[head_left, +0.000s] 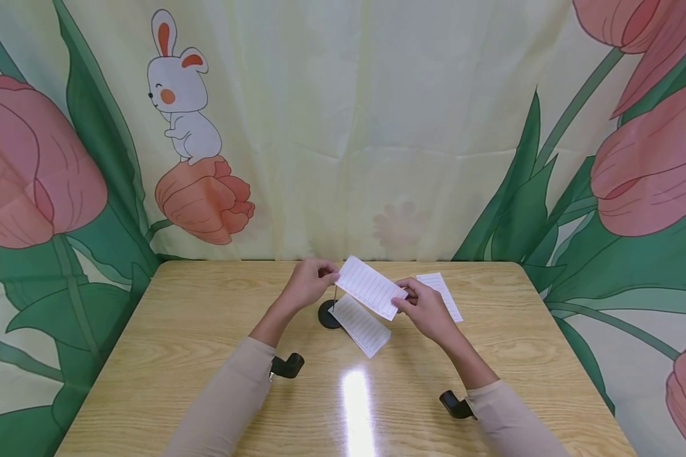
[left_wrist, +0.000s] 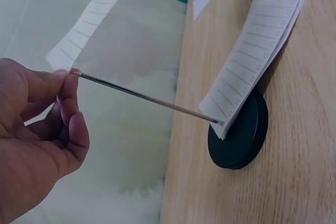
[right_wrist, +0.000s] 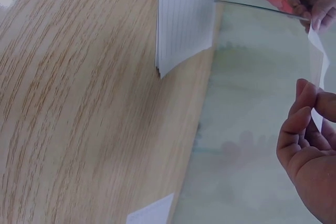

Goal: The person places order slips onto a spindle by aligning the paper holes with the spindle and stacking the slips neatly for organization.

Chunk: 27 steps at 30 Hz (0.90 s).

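A receipt spike stands on the table, its thin metal rod rising from a round black base. Several lined paper slips are skewered low on the rod, fanning out past the base. At the rod's tip, my left hand pinches one corner of another lined slip between thumb and fingers. My right hand pinches the opposite end of that same slip, which is held up slanting above the skewered ones. In the right wrist view this slip appears nearly edge-on between both hands.
One more lined paper lies on the wooden table, behind and right of my right hand. A curtain printed with tulips and a rabbit hangs along the table's back edge. Black wrist mounts stick out from both sleeves.
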{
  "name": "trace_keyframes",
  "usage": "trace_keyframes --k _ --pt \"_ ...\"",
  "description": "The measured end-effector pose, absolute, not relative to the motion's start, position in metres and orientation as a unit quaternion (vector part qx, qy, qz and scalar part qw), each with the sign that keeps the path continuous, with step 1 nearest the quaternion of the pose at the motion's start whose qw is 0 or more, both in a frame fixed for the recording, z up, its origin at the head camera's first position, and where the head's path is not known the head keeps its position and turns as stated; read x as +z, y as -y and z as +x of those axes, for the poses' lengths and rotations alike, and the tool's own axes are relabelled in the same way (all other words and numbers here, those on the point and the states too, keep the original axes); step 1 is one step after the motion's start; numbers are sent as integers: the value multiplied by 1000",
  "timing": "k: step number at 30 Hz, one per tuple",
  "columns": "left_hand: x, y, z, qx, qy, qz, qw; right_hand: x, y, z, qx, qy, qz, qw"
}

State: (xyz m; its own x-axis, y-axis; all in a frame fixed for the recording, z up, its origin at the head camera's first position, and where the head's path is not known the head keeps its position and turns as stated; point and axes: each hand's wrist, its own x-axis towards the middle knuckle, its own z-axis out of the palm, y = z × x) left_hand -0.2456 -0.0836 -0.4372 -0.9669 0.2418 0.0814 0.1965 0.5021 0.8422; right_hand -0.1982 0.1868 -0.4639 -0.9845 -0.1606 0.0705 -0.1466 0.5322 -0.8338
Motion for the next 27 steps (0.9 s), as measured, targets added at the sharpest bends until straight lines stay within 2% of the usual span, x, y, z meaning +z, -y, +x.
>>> trace_keyframes --k 27 --pt "-444 83 -244 493 -863 108 34 -471 -187 -199 -475 -876 -86 10"
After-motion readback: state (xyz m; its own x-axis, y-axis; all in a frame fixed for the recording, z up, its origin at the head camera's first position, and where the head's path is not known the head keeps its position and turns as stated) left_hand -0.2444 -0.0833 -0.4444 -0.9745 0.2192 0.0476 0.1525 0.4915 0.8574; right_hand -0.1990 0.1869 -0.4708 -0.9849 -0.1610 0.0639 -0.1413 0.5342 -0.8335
